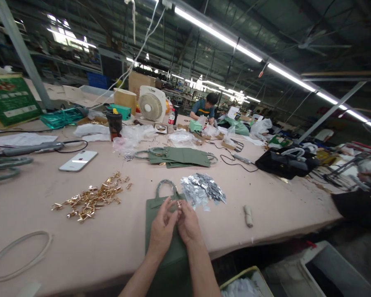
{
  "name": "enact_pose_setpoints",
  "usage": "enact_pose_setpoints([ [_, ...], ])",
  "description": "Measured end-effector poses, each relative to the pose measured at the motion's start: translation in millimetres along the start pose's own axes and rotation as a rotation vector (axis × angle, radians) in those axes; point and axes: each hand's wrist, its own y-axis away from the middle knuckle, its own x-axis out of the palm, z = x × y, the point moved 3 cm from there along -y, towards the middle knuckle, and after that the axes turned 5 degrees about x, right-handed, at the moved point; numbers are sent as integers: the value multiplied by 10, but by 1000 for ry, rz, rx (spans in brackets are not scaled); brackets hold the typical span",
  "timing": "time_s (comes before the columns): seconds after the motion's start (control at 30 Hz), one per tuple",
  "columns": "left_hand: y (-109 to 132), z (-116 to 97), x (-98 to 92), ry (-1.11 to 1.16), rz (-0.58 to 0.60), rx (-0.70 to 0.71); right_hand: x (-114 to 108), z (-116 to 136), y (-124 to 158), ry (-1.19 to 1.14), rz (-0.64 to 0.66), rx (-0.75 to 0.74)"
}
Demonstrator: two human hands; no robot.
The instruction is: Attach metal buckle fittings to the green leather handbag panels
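A green bag panel [153,205] with a looped handle [165,181] lies at the table's front edge and hangs down over it. Both my hands are above its upper part, close together. A small gold metal fitting [179,204] shows at the fingertips of my right hand [188,225], which is pinched around it. My left hand [163,227] has its fingers curled and pressed together beside the fitting; what they grip is hidden. Left of the panel lies a loose pile of gold metal fittings [94,198]. A heap of thin silver metal plates [202,189] lies to the right.
Stacked green bag panels [182,156] lie behind the work. Around them are a white phone [78,161], a dark cup [114,125], a fan [152,104], a small rolled bundle [247,216], a pale ring [18,255] and a black bag [286,161]. A person [205,110] sits across the table.
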Motion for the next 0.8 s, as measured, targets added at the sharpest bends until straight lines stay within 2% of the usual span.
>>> enact_pose_setpoints([
  [0.1,17,-44,20,-46,32,-4,-45,2,39,-176,34,129],
  [0.2,25,-70,31,-49,40,-28,-95,25,81,-269,37,151],
  [0.3,26,-105,38,-38,57,-32,-115,41,123,-285,39,180],
  [0.5,28,-115,40,1,96,-50,-112,31,122,-266,102,343],
  [0.67,24,-49,28,-111,140,37,-100,32,88,-239,87,319],
  [0.8,25,-26,4,-172,111,51,-31,18,129,-144,62,199],
])
